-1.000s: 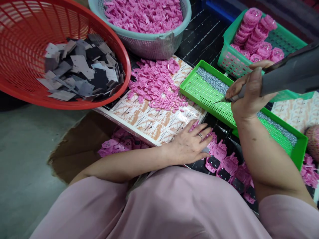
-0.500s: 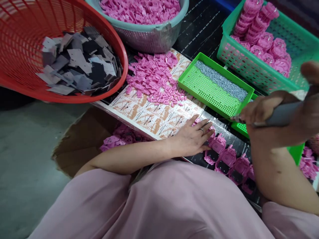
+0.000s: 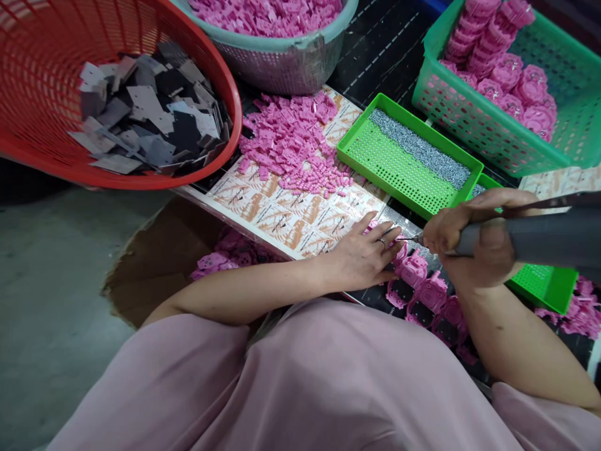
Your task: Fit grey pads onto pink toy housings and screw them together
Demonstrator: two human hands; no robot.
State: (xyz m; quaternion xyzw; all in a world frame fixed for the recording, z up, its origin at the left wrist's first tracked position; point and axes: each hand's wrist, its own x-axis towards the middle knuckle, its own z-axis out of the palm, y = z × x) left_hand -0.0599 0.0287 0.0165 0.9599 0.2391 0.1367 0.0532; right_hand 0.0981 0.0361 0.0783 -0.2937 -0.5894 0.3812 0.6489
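Tool [image 3: 554,241] extends out of view at right.

A red basket [image 3: 154,180] was partly filled with flat grey, black and pale plates [image 3: 150,113]. Just right of the red basket, a light blue basin [image 3: 282,66] was heaped with small pink pieces [image 3: 267,15], and nearer the red basket's lower right, a loose pile of pink parts [image 3: 291,138] was spread over a patterned sheet [image 3: 267,216]. Below the red basket, grey floor [image 3: 51,269] was left visible beside a cardboard box [image 3: 141,269]. Well to the red basket's right, a teal basket [image 3: 469,116] was loaded with rounded pink parts [image 3: 507,72], some stacked.
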